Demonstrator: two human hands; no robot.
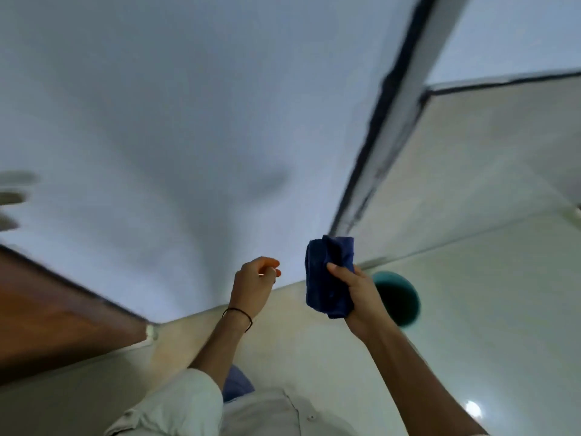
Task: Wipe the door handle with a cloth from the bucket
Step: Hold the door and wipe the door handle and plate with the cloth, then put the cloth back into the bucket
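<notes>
Blue cloth (pixel 328 280), bunched, gripped in the right hand (pixel 355 294) with fingers closed around it, raised before a pale wall (pixel 157 121). Left hand (pixel 251 289) empty, fingers loosely curled, beside it. Teal bucket (pixel 401 298) on the floor behind the right hand.

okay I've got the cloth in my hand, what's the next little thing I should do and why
Probably turn toward the door and find its handle: the folded dark blue cloth is already gripped in the right hand, the left hand is free, and no handle shows in this blurred view.
</notes>
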